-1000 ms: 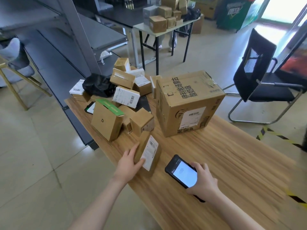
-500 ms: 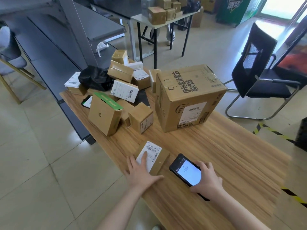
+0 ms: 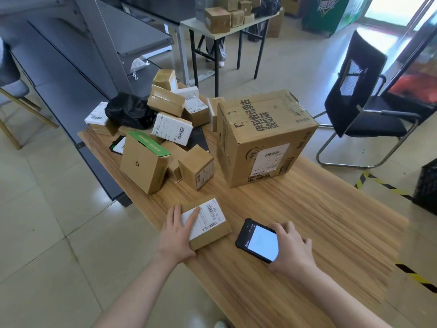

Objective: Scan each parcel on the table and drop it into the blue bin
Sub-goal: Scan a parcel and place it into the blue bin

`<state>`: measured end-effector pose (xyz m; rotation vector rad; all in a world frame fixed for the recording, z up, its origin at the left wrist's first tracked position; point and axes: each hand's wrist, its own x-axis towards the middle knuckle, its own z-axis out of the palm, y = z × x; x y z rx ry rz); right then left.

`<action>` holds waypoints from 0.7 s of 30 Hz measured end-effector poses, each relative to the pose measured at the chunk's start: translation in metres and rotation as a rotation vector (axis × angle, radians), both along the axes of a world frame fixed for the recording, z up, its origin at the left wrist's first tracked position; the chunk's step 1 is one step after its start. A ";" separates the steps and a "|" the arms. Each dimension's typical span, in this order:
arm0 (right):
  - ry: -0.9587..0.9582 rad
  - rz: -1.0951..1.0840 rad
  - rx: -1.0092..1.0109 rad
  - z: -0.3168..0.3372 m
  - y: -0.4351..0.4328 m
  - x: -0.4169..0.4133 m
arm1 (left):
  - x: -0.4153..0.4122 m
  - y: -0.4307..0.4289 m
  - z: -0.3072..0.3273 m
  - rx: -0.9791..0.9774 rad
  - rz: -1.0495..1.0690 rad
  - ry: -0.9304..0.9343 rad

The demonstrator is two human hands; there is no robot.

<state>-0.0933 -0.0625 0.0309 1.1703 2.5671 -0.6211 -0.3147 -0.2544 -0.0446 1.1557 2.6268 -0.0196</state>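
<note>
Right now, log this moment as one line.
left hand: flat on small parcel | right hand: holding scanner | parcel label: face up

Right hand (image 3: 292, 249) hides the scanner's (image 3: 257, 242) end; frame edge crops black crate (image 3: 428, 185).

**Reporter:** What reads on the large carton (image 3: 267, 129) at one o'clock on the table?
**Photographer:** Bold black Chinese characters across its top, starting 伊利. Its white shipping label (image 3: 272, 162) shows a barcode; the small print is illegible.
**Reporter:** And the small parcel (image 3: 212, 237) at six o'clock?
**Photographer:** Barcodes, and a code resembling "516-A01-36". At nine o'clock, the green-flapped box (image 3: 142, 176) bears a recycling symbol (image 3: 137, 164).
</note>
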 end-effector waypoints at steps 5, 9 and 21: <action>-0.004 0.091 0.251 0.006 0.002 -0.007 | -0.012 -0.002 0.010 0.011 -0.192 0.109; -0.039 0.150 0.384 0.007 0.006 -0.010 | -0.013 -0.005 0.015 -0.024 -0.242 0.110; -0.046 0.252 0.438 0.012 0.016 0.007 | -0.003 -0.013 0.025 -0.055 -0.261 0.108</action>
